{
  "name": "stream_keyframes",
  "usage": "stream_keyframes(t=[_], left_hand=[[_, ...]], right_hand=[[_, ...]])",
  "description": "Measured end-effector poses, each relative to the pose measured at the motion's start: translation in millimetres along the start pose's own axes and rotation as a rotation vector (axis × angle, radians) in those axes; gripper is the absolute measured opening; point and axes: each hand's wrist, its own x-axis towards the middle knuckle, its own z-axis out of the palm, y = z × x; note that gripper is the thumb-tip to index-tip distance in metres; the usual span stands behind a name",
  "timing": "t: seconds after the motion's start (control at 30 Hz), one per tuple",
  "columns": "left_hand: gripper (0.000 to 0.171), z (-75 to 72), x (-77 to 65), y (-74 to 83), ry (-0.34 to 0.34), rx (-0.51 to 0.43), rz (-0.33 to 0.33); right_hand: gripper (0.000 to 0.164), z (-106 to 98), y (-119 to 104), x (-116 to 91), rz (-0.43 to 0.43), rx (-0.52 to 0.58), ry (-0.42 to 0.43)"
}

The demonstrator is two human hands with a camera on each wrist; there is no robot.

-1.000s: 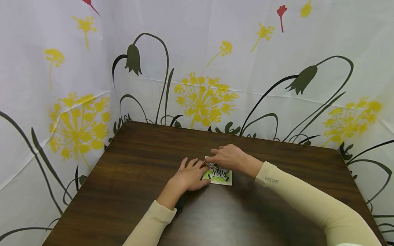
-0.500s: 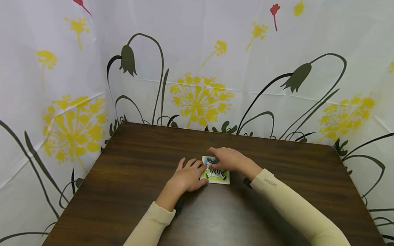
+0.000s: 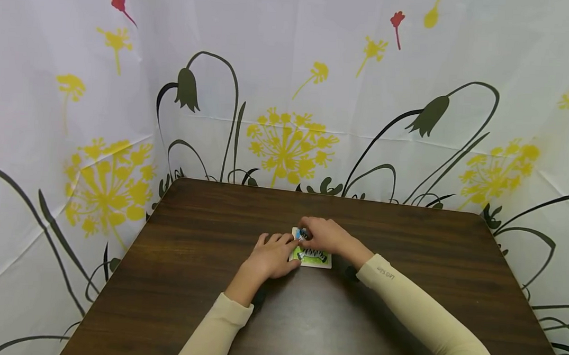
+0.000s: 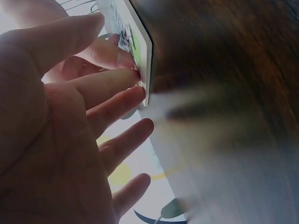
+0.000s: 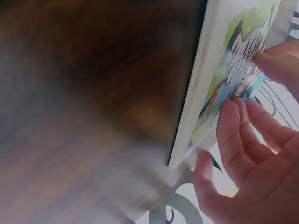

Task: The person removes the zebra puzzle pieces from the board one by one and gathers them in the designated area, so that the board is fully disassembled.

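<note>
A small square zebra picture puzzle (image 3: 316, 261) lies flat on the dark wooden table, with a pale rim and green and blue areas. My left hand (image 3: 270, 258) lies at its left side, fingers spread and nearly straight, fingertips touching the pale edge in the left wrist view. Over the upper part of the picture, my right hand (image 3: 328, 235) bends its thumb and fingers together. Between them, in the right wrist view, they pinch a small puzzle piece (image 5: 255, 87) with a blue-green edge, tipped up from the board. The right hand hides part of the zebra.
The brown table (image 3: 205, 248) extends around both hands. Behind it and at the sides hangs a white cloth (image 3: 290, 40) printed with yellow and grey-green flowers. Dark straps (image 3: 258, 297) show under the wrists.
My right hand has gone from a pointing finger at the puzzle's top corner to a pinch over the zebra's upper part. The left hand stays at the left edge.
</note>
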Motion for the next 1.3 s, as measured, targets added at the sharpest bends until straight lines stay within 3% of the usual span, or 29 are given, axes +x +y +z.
stream_keyframes(t=[0.3,0.57,0.67,0.8,0.93,1.07,1.3], left_hand=[[0.062,3.6,2.4,-4.7,-0.003,-0.040,0.003],[0.064,4.0,2.4,-4.7,-0.025,-0.072,0.037],[0.067,2.3,3.9,-14.5,-0.055,-0.162,0.088],[0.071,-6.0,6.9,-38.9,-0.049,-0.363,0.174],[0.079,-15.2,10.4,-58.6,-0.011,-0.470,0.176],[0.085,-13.0,17.2,-62.2,-0.016,-0.456,0.137],[0.110,0.6,35.8,-46.4,-0.060,-0.404,0.119]], right_hand=[[0.042,-0.6,-6.5,-3.8,0.059,0.048,0.001],[0.040,-1.4,3.8,-10.7,0.075,0.154,0.025],[0.041,-0.6,9.6,-15.7,0.072,0.186,0.075],[0.044,-5.0,15.8,-23.3,0.087,0.247,0.138],[0.045,-15.7,29.5,-37.0,0.107,0.307,0.163],[0.045,-22.3,45.5,-51.5,0.135,0.305,0.189],[0.048,-19.7,66.3,-68.7,0.215,0.271,0.194]])
